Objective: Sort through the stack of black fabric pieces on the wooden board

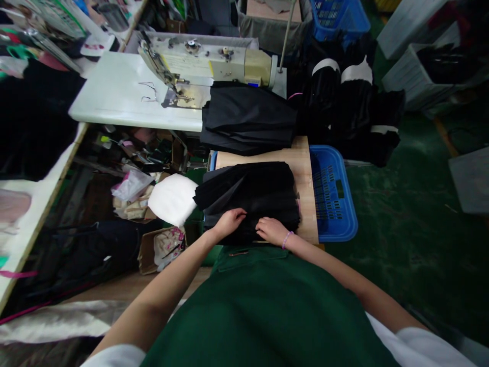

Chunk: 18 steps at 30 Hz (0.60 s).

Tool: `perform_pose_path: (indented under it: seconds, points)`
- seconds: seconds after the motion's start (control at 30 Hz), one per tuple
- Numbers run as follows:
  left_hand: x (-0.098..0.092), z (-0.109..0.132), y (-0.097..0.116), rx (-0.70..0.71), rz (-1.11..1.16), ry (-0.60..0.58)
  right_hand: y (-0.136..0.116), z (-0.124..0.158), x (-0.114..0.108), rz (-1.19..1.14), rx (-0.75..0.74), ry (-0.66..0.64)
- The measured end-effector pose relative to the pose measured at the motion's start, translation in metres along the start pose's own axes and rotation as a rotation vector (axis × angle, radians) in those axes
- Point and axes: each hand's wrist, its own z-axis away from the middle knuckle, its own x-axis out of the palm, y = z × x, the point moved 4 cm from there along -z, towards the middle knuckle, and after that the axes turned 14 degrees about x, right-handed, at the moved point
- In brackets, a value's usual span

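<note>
A stack of black fabric pieces (252, 191) lies on a wooden board (307, 188) in front of me. My left hand (230, 223) is at the stack's near side, thumb and fingers pinched together on the cloth. Just to the right, my right hand (270, 230), with a beaded bracelet at the wrist, has its fingers curled onto the same black fabric near the front edge. Beyond this stack, a second pile of black fabric (248, 117) rests partly on the sewing table (118, 97), beside the sewing machine (217, 61).
Under the board stands a blue plastic basket (346, 204). A white pad (173, 199) sits left of the stack, above a cardboard box (147, 252) of scraps. Tied black bundles (355, 102) lie at the back right, near a grey crate (408, 76).
</note>
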Motion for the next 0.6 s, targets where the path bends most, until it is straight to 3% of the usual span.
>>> perform_pose_path:
  seconds: [0.17,0.4,0.5,0.6]
  points:
    - [-0.004,0.002,-0.004,-0.001,-0.004,0.046,0.005,-0.003,-0.002,-0.010,0.006,-0.042]
    - [0.003,0.004,0.009,0.141,-0.008,-0.130,-0.006,-0.004,-0.004,-0.022,0.064,0.021]
    - [0.005,0.005,0.020,0.203,-0.130,-0.183,-0.003,-0.005,-0.010,-0.069,0.138,0.092]
    - [0.007,0.003,0.026,0.181,-0.271,-0.212,0.003,-0.005,-0.014,-0.128,0.121,0.122]
